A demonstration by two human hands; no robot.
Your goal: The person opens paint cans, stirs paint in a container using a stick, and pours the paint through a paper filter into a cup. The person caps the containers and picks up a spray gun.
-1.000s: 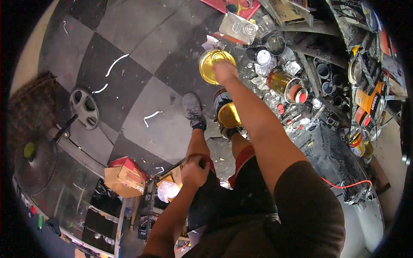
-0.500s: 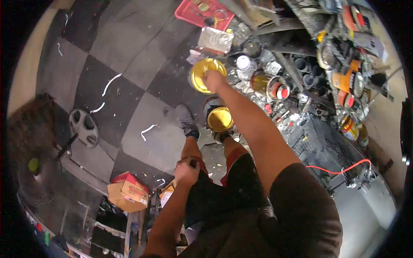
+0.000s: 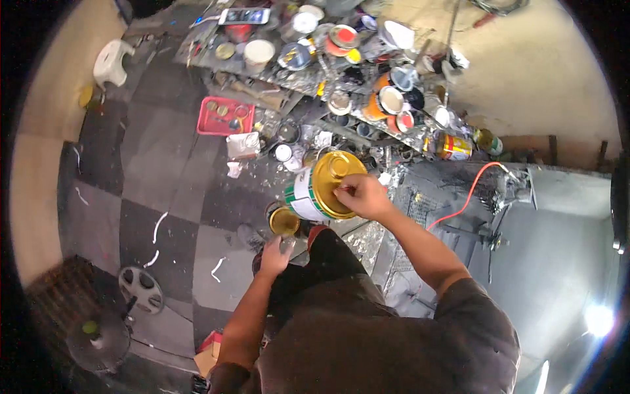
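In the head view, my only feed, I have the right hand point(image 3: 362, 197) clamped on the can point(image 3: 319, 203), its fingers curled together at the gold top. I cannot make out exactly what they pinch there. The can sits near the middle of my view, tilted so that I see its white-and-green side as well as its top.

The left hand point(image 3: 274, 257) is well below and to the left, apart from the right one. Its fingers look loosely parted, with nothing visible between them, and point toward the gold tin point(image 3: 284, 222), which is near the person's feet. I cannot tell whether they touch it.

Beyond the can I see a red tray point(image 3: 210, 125) on the checkered floor point(image 3: 157, 154), with small round pieces in it. Farther up, a bench crowded with pots carries a white phone point(image 3: 245, 16). A white stool point(image 3: 113, 62) stands at the upper left, and an orange cable point(image 3: 471, 195) curves to the right of the right hand.
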